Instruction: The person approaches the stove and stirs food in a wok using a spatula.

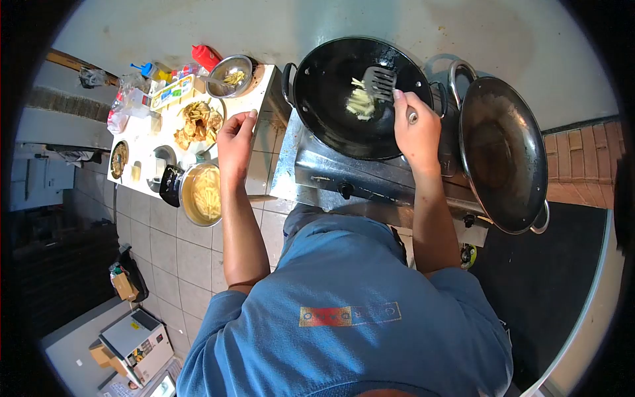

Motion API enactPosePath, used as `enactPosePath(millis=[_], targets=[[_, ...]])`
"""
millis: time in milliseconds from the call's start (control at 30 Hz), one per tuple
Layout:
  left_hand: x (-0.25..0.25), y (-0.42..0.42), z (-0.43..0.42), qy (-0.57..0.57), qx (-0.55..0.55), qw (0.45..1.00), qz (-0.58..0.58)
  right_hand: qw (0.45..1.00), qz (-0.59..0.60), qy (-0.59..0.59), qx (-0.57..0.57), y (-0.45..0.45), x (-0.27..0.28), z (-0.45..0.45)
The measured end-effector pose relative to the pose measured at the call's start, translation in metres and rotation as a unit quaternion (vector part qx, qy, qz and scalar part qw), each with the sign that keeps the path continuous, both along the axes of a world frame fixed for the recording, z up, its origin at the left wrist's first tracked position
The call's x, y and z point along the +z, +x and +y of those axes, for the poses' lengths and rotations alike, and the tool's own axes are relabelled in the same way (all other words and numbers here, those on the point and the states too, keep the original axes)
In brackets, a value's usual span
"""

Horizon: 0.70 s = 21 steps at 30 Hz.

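My right hand (418, 129) is wrapped round the handle of a black slotted spatula (380, 82). Its head is over the black wok (324, 129), beside a small heap of pale cut sticks (361, 102) that look like potato. The wok sits on a metal gas stove (370, 173). To the left, my left hand (237, 137) is raised near the table edge, thumb and fingers pinched together. Whatever it may hold is too small to make out. Just below it is a pot (186, 206) with pale sticks in liquid.
A second, larger wok (503, 145) stands tilted at the right. On the white table (260, 89) are a metal bowl (246, 69), fried pieces (192, 126) on a plate, a red squeeze bottle (206, 58) and a yellow bottle (159, 73). A wall (278, 26) rises behind the stove.
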State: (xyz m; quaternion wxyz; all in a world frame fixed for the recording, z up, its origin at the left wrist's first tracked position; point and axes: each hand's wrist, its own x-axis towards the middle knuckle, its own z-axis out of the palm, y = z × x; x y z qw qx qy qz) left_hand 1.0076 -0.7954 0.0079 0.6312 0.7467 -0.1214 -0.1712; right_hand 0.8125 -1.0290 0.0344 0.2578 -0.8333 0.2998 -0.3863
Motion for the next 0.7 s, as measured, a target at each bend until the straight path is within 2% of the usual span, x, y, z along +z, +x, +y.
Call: enactPosePath(millis=[33,167,233,300,333,467,567,633,700], targets=[[-0.001,0.001,0.0,-0.001,-0.007,1.0,0.001,0.999,-0.025,0.005,0.023,0.001,-0.002,0.0],[-0.002,0.002,0.001,0.011,-0.007,1.0,-0.004,1.0,0.03,0.0,-0.009,-0.003,0.004,-0.004],[-0.006,0.003,0.001,-0.006,0.002,1.0,-0.01,1.0,0.008,-0.021,-0.002,-0.001,-0.003,-0.008],[-0.005,0.002,-0.001,-0.005,-0.001,1.0,-0.008,0.997,-0.021,-0.042,0.057,0.002,-0.005,-0.007],[-0.005,0.003,-0.002,-0.004,-0.002,1.0,-0.007,0.998,-0.018,-0.016,0.062,0.002,-0.004,-0.006],[-0.003,0.004,0.0,-0.009,-0.005,1.0,-0.02,1.0,0.013,0.009,0.018,-0.006,0.005,-0.008],[0.001,0.004,0.0,0.005,0.005,1.0,-0.016,1.0,-0.013,-0.018,-0.002,-0.001,0.001,-0.014],[-0.001,0.007,0.001,0.002,-0.013,1.0,0.001,0.999,-0.023,-0.032,0.008,0.003,-0.006,-0.019],[-0.002,0.004,-0.004,-0.007,-0.013,1.0,-0.011,0.997,-0.04,-0.014,0.066,0.004,-0.006,-0.02]])
